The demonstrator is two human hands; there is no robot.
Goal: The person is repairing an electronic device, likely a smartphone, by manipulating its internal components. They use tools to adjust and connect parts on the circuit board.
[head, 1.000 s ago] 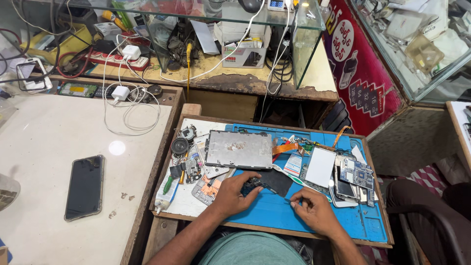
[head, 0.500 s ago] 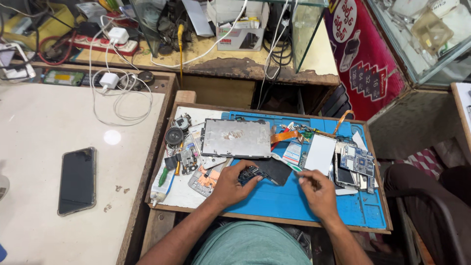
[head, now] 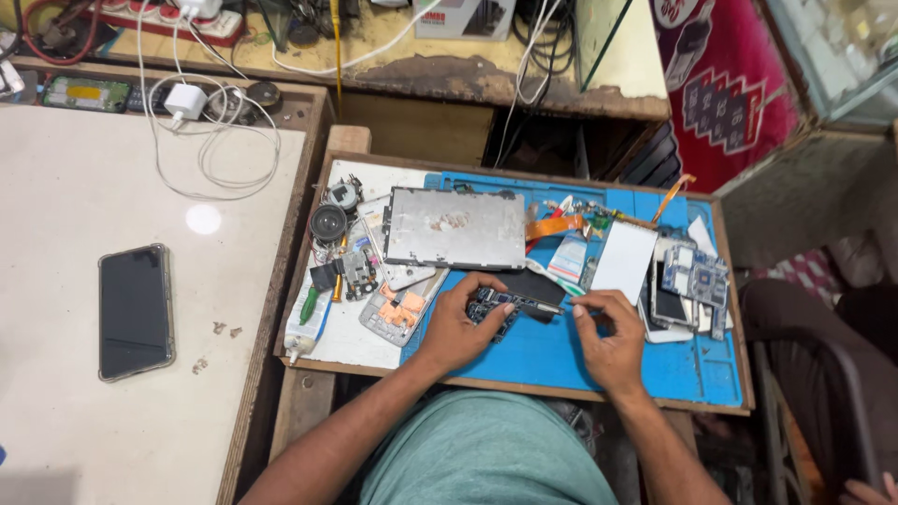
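On the blue mat [head: 655, 360], your left hand [head: 454, 327] pins the circuit board [head: 494, 309]; right hand [head: 608, 341] fingers pinch a thin tool [head: 559, 307]; a slip could scratch it.

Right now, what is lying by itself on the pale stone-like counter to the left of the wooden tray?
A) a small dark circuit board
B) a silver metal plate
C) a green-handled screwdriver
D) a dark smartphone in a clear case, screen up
D: the dark smartphone in a clear case lies flat and alone on the pale counter, while the plate, board and screwdriver are all on the wooden tray.
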